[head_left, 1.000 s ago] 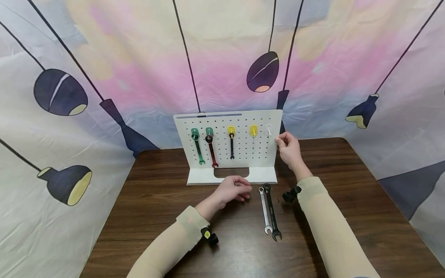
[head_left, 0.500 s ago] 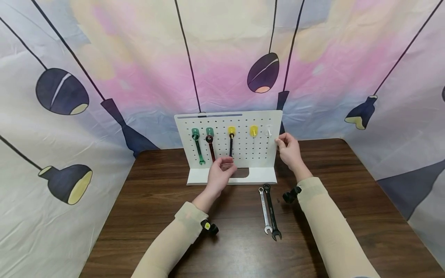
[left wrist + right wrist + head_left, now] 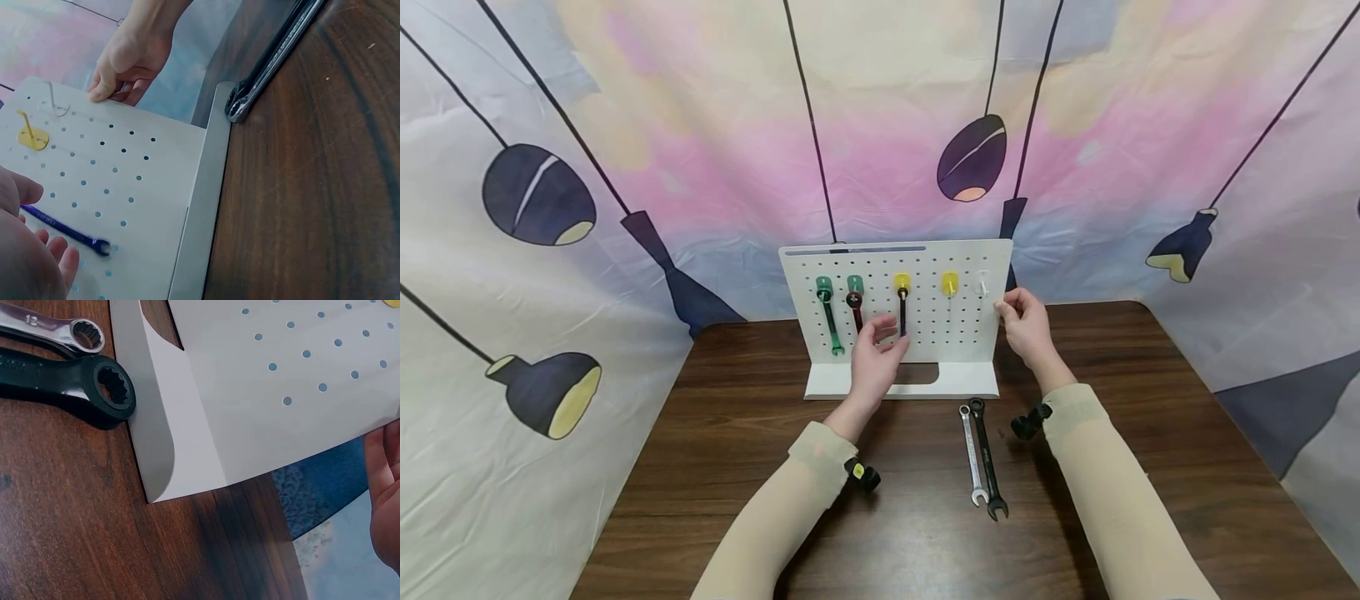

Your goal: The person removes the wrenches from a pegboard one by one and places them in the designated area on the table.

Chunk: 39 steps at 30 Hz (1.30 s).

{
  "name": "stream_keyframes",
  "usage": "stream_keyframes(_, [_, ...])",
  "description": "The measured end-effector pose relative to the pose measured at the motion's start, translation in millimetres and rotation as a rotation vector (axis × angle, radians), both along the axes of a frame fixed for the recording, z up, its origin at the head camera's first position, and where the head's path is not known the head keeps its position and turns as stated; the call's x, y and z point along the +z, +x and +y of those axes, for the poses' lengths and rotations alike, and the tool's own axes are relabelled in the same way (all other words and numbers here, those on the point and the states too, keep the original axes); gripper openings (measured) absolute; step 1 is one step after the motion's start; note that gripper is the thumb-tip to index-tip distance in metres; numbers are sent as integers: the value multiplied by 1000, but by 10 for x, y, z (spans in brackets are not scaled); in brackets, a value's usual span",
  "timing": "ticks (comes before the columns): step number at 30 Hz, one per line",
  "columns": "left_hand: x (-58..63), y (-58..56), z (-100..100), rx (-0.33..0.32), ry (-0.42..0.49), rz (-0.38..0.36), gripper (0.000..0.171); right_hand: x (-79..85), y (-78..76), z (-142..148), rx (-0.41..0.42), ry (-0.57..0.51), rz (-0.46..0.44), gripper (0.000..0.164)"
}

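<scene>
A white pegboard (image 3: 931, 325) stands on the table. From its hooks hang a green wrench (image 3: 831, 321), a dark red wrench (image 3: 854, 310) and a small dark blue wrench (image 3: 903, 313). My left hand (image 3: 874, 363) is in front of the board, thumb and fingers apart on either side of the blue wrench (image 3: 69, 231); in the left wrist view they do not close on it. My left fingers hide the lower end of the red wrench. With thumb and fingers, my right hand (image 3: 1027, 330) pinches the board's right edge.
A silver wrench (image 3: 972, 456) and a longer black wrench (image 3: 988, 458) lie side by side on the wooden table (image 3: 910, 533), close to the board's base. A yellow hook (image 3: 950, 284) and a clear hook (image 3: 982, 283) carry nothing. A patterned cloth (image 3: 880, 125) hangs behind.
My left hand has moved from above the table, up and left, to the front of the blue wrench. The right hand has stayed on the board's edge. The wrenches hang as before.
</scene>
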<state>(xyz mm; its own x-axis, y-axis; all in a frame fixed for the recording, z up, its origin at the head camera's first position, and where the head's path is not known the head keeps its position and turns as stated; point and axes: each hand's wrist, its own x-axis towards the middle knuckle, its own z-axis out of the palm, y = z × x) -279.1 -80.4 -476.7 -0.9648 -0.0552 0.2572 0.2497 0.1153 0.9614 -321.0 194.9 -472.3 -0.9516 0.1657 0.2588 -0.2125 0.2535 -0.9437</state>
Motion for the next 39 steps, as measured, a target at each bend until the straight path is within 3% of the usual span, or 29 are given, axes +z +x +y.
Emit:
stream_keyframes(13, [53, -105, 76, 34, 21, 25, 38, -17, -2, 21, 5, 16, 37, 14])
stream_keyframes(20, [81, -120, 85, 32, 49, 3, 35, -36, 7, 88, 44, -50, 32, 21])
stream_keyframes(28, [102, -135, 79, 34, 58, 4, 33, -34, -12, 86, 0, -89, 39, 21])
stream_keyframes(39, [72, -169, 68, 47, 60, -15, 32, 16, 9, 20, -46, -80, -57, 24])
